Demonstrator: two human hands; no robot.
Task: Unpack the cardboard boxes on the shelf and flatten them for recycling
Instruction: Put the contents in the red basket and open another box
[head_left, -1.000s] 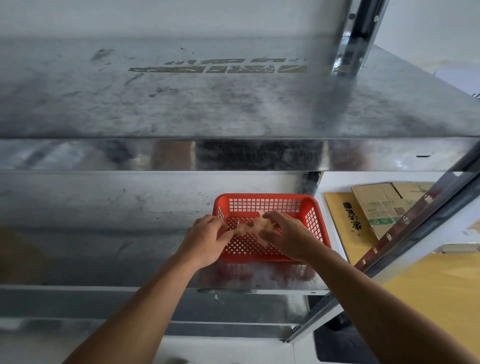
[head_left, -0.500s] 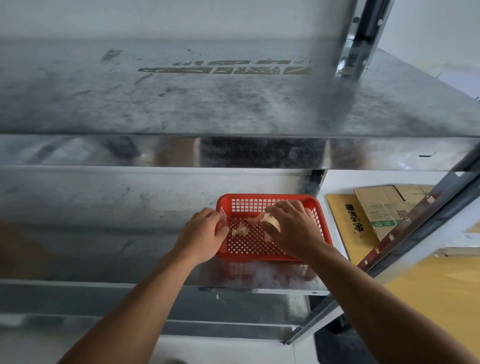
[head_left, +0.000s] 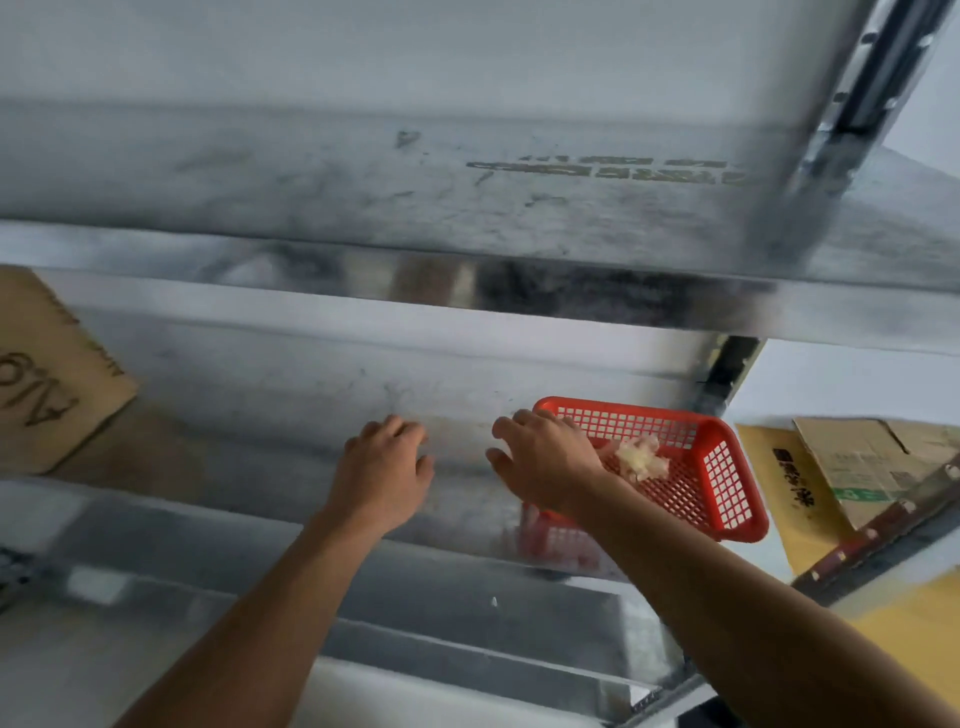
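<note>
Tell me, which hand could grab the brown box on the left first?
Probably the left hand: it is open and nearer the cardboard box. The right hand is at the red basket.

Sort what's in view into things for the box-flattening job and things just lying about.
For the job:
- cardboard at the shelf's left end
- flat boxes lying right of the shelf
- left hand and right hand, both holding nothing

Lying about:
- red basket on the shelf
- pale crumpled wad in it, perhaps packing scrap
</note>
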